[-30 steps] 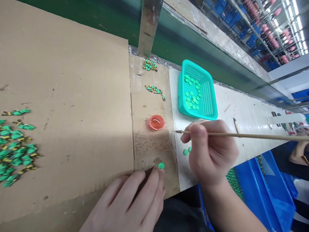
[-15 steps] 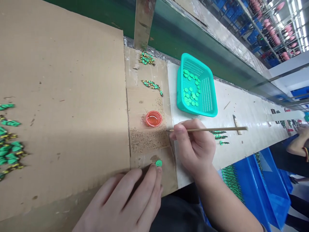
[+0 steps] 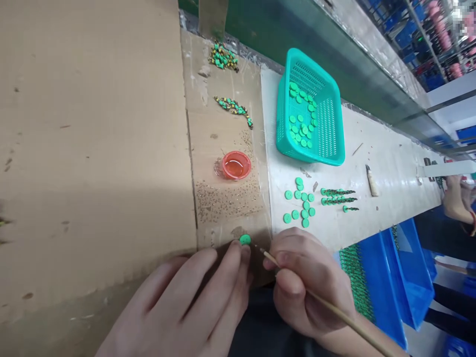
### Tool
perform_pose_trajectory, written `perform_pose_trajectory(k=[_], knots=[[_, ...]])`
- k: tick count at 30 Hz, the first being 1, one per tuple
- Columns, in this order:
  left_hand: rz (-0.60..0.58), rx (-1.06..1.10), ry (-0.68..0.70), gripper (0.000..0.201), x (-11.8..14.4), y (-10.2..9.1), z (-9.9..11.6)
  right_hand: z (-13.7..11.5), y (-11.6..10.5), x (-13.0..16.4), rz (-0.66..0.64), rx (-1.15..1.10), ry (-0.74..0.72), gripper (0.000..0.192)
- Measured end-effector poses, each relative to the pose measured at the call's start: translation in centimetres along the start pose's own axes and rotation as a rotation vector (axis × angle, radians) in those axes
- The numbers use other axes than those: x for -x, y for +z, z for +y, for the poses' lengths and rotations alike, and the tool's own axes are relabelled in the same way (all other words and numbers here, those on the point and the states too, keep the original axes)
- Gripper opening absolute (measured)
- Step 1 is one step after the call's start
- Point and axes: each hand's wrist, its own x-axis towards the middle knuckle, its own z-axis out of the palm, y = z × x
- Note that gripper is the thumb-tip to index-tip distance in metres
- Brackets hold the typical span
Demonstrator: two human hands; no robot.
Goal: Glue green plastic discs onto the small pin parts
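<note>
A round green button (image 3: 244,239) is held at its near edge by the fingertips of my left hand (image 3: 201,292), just over the brown board. My right hand (image 3: 310,282) grips a thin wooden-handled brush (image 3: 334,310) like a pencil. The dark tip of the brush points left, close beside the button; whether they touch I cannot tell. Farther up the board stands a small red cup (image 3: 237,165) with orange-looking liquid in it. Tiny brown grains (image 3: 219,201) lie scattered around and below the cup.
A teal basket (image 3: 310,153) contains several green buttons. Loose buttons (image 3: 305,205) and rows of green-and-dark braided pieces (image 3: 338,200) lie on the white tabletop, beyond them a knife (image 3: 371,181). Knotted green-yellow pieces (image 3: 223,56) sit at the back. Blue bins (image 3: 385,292) and another person's arm (image 3: 457,203) are right.
My right hand has come down from beside the red cup, and the brush has swung so its tip is near the button. Loose buttons that my hand covered now show.
</note>
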Motion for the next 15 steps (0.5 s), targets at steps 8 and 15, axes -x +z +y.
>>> perform_pose_trajectory(k=[8, 15], knots=[[-0.036, 0.009, 0.006, 0.027, 0.46, -0.28, 0.06, -0.09, 0.05, 0.54, -0.045, 0.016, 0.056, 0.014], [-0.034, 0.012, 0.018, 0.026, 0.60, 0.01, -0.03, -0.21, 0.11, 0.80, -0.052, -0.012, 0.084, 0.014]])
